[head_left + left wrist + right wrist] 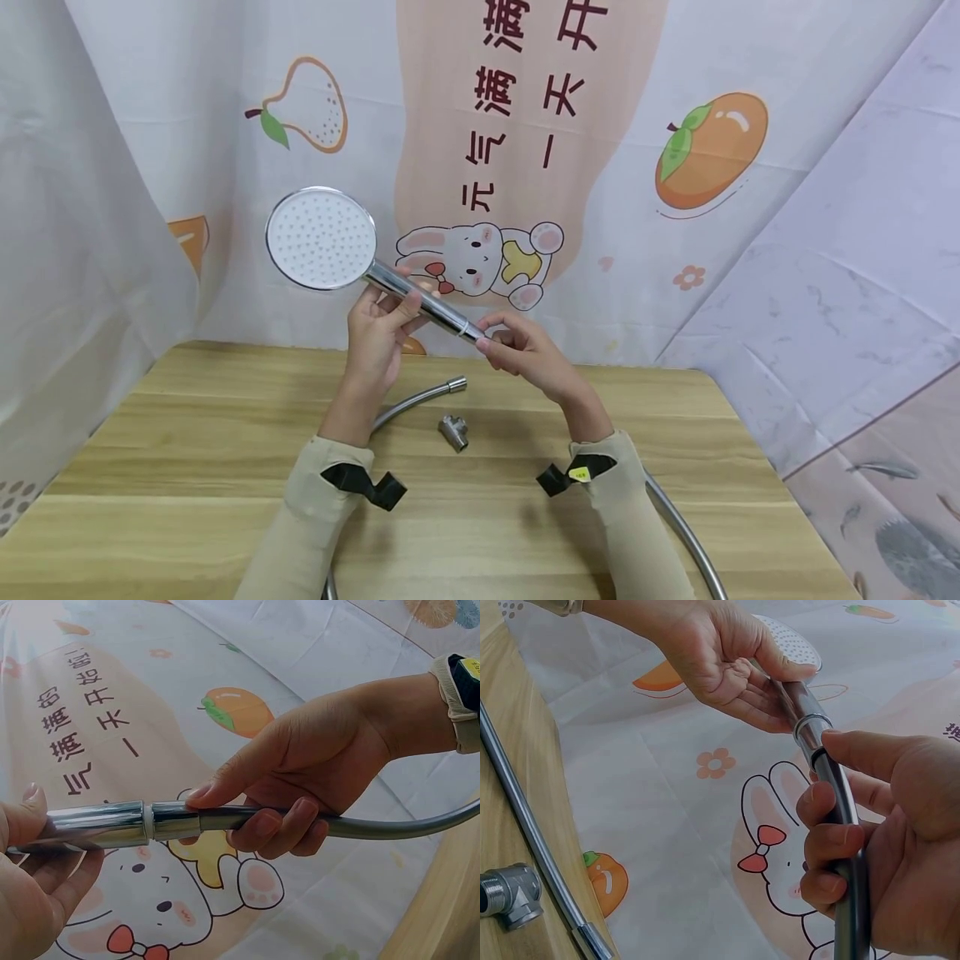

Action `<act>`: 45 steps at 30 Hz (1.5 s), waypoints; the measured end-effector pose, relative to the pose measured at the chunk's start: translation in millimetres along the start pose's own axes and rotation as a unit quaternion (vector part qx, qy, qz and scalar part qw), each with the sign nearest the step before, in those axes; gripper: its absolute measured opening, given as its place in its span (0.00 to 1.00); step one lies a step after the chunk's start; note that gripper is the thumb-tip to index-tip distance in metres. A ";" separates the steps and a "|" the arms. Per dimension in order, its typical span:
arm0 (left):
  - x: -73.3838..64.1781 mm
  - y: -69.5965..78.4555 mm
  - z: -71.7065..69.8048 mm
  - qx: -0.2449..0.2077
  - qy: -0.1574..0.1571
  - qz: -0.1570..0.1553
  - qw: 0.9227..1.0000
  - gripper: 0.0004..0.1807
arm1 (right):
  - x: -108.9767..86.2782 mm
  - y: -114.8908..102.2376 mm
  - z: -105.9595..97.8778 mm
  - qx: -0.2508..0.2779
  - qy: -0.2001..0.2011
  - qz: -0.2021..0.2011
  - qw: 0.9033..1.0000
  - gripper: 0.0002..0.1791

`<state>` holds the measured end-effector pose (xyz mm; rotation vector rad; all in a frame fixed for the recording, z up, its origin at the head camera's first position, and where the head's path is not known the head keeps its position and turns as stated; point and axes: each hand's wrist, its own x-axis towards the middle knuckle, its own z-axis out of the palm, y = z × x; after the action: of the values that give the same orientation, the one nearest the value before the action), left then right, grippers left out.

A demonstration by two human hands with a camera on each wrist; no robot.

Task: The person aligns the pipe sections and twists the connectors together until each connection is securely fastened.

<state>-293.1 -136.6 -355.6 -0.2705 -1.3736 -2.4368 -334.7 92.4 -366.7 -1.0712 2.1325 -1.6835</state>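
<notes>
A round white-faced shower head [321, 237] with a chrome handle is held up above the table, tilted, its spray face toward the head camera. My left hand [375, 329] grips the handle, thumb in front and fingers behind. At the handle's lower end, my right hand [536, 354] holds the grey shower hose [397, 827], its fingers curled round it. The hose's chrome connector [176, 820] meets the handle end, with a thin pale ring showing between them. How far the connector is threaded in cannot be seen.
A metal tee fitting [453, 432] lies mid-table, and behind it is the free end [456, 384] of a hose that runs under my left forearm. The wooden table [225, 433] ends at a printed cloth backdrop [600, 275].
</notes>
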 end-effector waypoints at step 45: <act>3.9 -5.7 4.2 -0.030 0.012 0.002 0.999 0.16 | 2.4 3.5 -7.5 -0.026 0.009 0.008 1.000 0.09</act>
<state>-298.8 -131.0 -356.7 -0.2588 -1.2897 -2.4733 -342.1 96.7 -366.9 -1.0554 2.2016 -1.6441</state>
